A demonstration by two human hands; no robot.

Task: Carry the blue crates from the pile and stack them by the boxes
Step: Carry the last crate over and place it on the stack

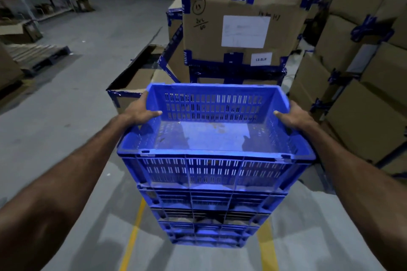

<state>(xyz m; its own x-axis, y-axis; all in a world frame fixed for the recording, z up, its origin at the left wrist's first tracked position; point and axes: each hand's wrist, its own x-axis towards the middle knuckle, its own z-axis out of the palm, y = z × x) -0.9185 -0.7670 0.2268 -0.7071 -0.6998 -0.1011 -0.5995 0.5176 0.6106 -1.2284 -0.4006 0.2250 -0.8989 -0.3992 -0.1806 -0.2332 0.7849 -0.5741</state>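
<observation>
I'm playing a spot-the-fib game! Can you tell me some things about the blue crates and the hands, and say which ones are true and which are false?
1. Both hands hold the top blue crate. True: the left hand grips its left rim and the right hand grips its right rim.
2. The top crate is full of boxes. False: it holds nothing but a few stains on its floor.
3. The top crate sits over a stack of blue crates. True.
4. The cardboard box behind the crates is wrapped in red tape. False: its tape is blue.
5. Yellow lines are painted on the floor. True.
</observation>
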